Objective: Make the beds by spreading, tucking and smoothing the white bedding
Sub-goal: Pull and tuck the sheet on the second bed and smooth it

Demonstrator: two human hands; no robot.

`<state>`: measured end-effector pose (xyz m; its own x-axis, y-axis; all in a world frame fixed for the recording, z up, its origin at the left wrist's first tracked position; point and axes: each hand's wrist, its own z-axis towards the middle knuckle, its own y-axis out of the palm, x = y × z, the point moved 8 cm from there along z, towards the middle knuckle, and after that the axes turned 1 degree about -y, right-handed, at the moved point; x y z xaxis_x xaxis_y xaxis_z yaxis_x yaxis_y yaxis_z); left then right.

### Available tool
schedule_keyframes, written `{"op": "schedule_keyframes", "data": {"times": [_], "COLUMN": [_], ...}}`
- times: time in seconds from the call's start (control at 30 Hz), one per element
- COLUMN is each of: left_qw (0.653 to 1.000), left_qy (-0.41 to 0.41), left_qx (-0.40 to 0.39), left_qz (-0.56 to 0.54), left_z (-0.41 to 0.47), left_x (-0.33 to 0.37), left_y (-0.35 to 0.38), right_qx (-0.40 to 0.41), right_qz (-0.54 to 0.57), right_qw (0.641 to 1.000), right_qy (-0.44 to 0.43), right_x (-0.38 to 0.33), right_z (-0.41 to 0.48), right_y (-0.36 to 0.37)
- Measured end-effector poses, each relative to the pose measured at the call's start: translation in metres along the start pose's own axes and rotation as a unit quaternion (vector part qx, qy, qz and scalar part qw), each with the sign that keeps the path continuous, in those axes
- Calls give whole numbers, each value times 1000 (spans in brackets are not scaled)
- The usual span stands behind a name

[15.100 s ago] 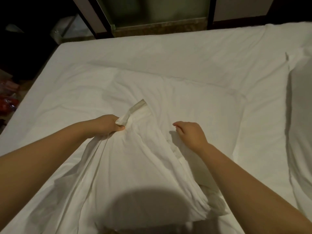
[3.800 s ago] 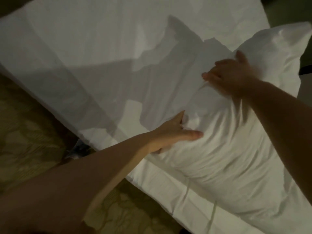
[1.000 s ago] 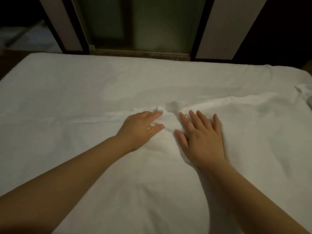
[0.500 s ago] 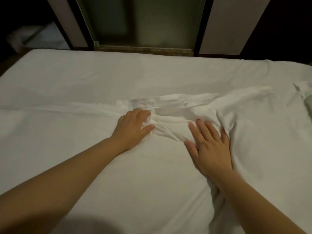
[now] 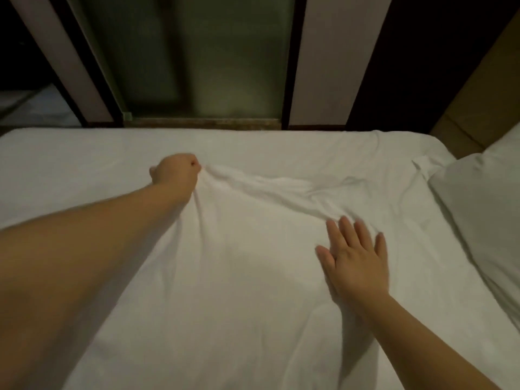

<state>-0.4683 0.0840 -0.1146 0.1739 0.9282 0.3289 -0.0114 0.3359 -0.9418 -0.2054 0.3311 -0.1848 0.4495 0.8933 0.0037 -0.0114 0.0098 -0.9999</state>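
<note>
A white top sheet lies spread over the white bed in front of me. Its far edge forms a rumpled ridge running from my left hand toward my right. My left hand is stretched far forward and grips that edge in a closed fist, pulling the cloth taut. My right hand lies flat on the sheet with fingers spread, pressing it down just below the ridge. A white pillow lies at the right side of the bed.
Beyond the bed's far edge stands a frosted glass door between pale frame posts. A brown headboard panel rises at the upper right. The room at the far left is dark.
My left hand has closed on the sheet's edge and carried it forward and left, stretching out the bunched folds. My right hand has slid right and stays flat on the sheet.
</note>
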Motion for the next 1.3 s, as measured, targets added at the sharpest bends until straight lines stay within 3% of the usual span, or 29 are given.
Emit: {"op": "schedule_keyframes", "data": {"times": [0.1,0.2,0.33,0.47,0.6,0.67,0.77,0.87,0.93,1.0,1.13,1.3], "left_qw": [991,993,994,979,960,973,988,984,985,987,989,989], "left_qy": [-2,42,50,32,13,81,144,172,165,161,129,106], "left_qx": [-39,-31,-88,-196,-273,-209,-40,51,44,-6,-64,-98], "left_qz": [131,110,28,56,61,64,-29,-2,17,14,-12,14], "left_z": [-18,-43,-52,-24,-7,3,17,46,61,63,46,51], "left_x": [24,77,154,190,193,205,230,250,245,226,181,168], "left_y": [35,72,123,169,206,204,166,146,163,205,280,317], "right_qx": [-16,-29,-71,-94,-123,-137,-134,-55,-6,-18,-96,-121], "right_qz": [23,50,92,183,301,336,366,364,347,330,284,230], "right_qw": [1000,998,993,976,932,916,904,921,936,944,953,964], "right_qy": [2,-18,-6,75,162,171,175,129,66,17,41,56], "right_x": [13,29,66,117,157,163,167,160,141,120,112,105], "right_z": [11,27,47,75,93,97,105,128,144,154,157,162], "right_y": [2,5,18,38,71,85,93,70,55,62,124,169]}}
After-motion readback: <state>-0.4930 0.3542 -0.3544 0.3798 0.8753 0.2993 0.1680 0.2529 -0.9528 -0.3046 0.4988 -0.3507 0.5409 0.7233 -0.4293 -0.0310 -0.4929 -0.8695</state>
